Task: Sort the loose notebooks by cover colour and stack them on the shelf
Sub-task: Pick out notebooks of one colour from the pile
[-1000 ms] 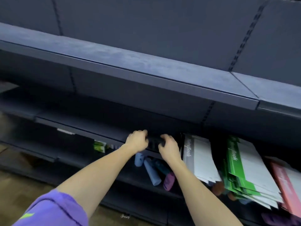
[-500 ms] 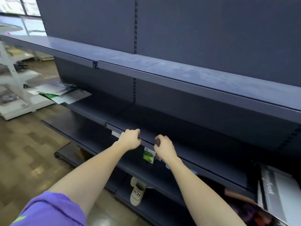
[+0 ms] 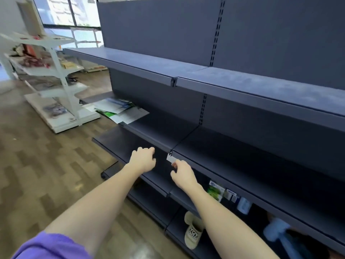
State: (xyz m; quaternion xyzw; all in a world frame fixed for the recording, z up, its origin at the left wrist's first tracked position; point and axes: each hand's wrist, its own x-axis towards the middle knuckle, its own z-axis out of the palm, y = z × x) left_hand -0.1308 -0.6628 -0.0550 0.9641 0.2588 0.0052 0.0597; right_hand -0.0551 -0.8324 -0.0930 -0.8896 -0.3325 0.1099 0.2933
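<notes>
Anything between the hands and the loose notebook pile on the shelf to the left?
Nothing visible. Bare dark shelf runs from the left hand and right hand to the loose notebooks at its far left end.

Your right arm (image 3: 220, 212) hides part of the sandal (image 3: 193, 234); right of it, a pale blurred object (image 3: 276, 230) stays unidentifiable.

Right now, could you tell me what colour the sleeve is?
Purple; the sleeve shows best in the head view.

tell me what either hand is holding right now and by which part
Nothing is held. The left hand and right hand hang loosely curled before the shelf.
</notes>
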